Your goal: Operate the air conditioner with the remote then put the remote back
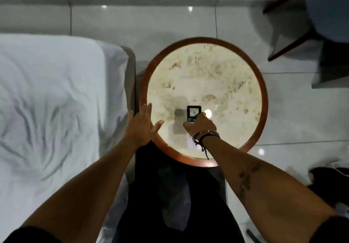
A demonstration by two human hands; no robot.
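— Since the head camera looks straight down, where is the remote [193,113] sitting?
— Over the round table [264,99], toward its near side, screen up and lit. The right hand [200,125] is closed around its lower end, fingers wrapped on the body and the display left uncovered, probably so it can be read.
— Is it resting on the tabletop or lifted off it?
— I cannot tell; there is a shadow just beside it on the marble, so it may be a little above the surface. Whether it is being picked up or set back is equally unclear from this one view.
— And the left hand [143,127]?
— Flat and spread, fingers apart, holding nothing. It lies over the table's wooden rim on the side next to the bed [49,95], likely for balance while leaning in.
— Anything else close by?
— A chair [294,27] stands well apart at the far right. The air conditioner itself is not in sight, so the remote would need raising and aiming elsewhere
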